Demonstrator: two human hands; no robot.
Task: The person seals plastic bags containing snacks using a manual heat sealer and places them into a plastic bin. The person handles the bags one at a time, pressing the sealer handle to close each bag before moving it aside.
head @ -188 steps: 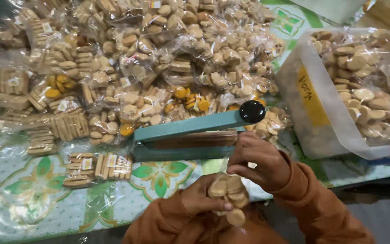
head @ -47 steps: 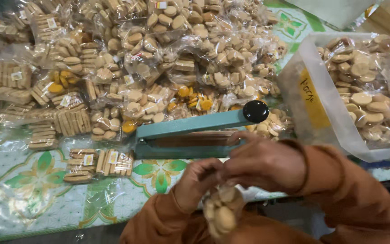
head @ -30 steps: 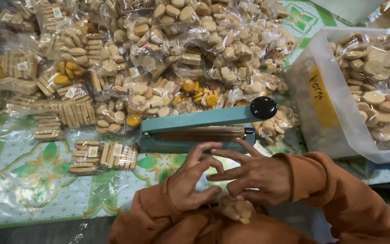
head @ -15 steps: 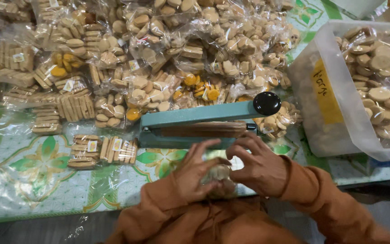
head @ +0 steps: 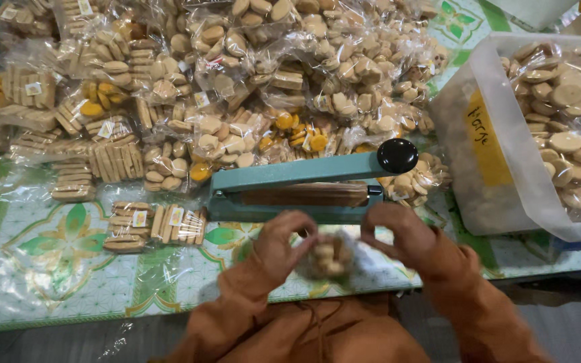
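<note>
Head view, looking down on a surface (head: 48, 282) covered by a green-and-white patterned cloth. Both hands meet at the near edge: the left hand (head: 282, 245) and the right hand (head: 401, 235) each pinch one side of a small clear bag of biscuits (head: 327, 257), the grip of each narrow and closed on the film. The bag is blurred; it appears bunched and rounded, so its long axis cannot be told. It sits between the hands, just in front of a teal heat sealer (head: 297, 188). The sealer's long axis runs left to right, its arm slightly raised toward the right end, which carries a black round knob (head: 397, 155). Behind the sealer lies a heap of clear biscuit packets (head: 237, 81), several bearing small white square labels; some hold orange-yellow pieces. A flat packet of stick biscuits (head: 156, 225) lies apart at the left, with two small labels. At the right stands a translucent tub (head: 506, 195) of round biscuits, with a yellow strip label on its side.
</note>
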